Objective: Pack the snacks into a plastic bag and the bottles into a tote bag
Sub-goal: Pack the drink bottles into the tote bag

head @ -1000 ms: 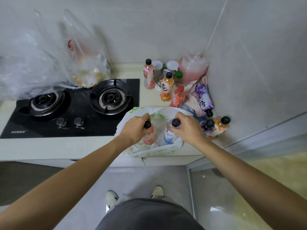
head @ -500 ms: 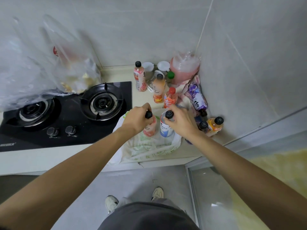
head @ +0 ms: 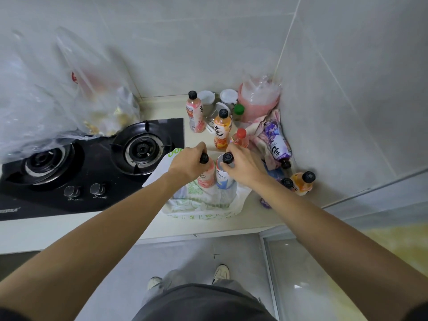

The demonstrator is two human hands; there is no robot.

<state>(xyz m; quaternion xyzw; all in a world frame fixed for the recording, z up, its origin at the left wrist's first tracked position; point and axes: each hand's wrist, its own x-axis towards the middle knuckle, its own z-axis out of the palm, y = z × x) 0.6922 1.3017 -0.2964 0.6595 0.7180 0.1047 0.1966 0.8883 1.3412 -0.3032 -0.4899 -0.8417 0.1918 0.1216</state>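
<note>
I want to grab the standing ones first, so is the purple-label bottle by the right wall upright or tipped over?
Tipped over. The purple-label bottle lies on crumpled pink packaging, its black cap pointing toward the counter's front edge, unlike the upright orange bottle.

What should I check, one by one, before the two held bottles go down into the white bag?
1. Left hand grips the pink bottle near its cap: ok.
2. Right hand grips the blue bottle near its cap: ok.
3. Both bottles upright, caps on: ok.
4. Both bottles above the white bag: ok.
5. Bag mouth open wide enough: cannot tell.
6. Orange bottle behind stands apart from the hands: ok.
</note>
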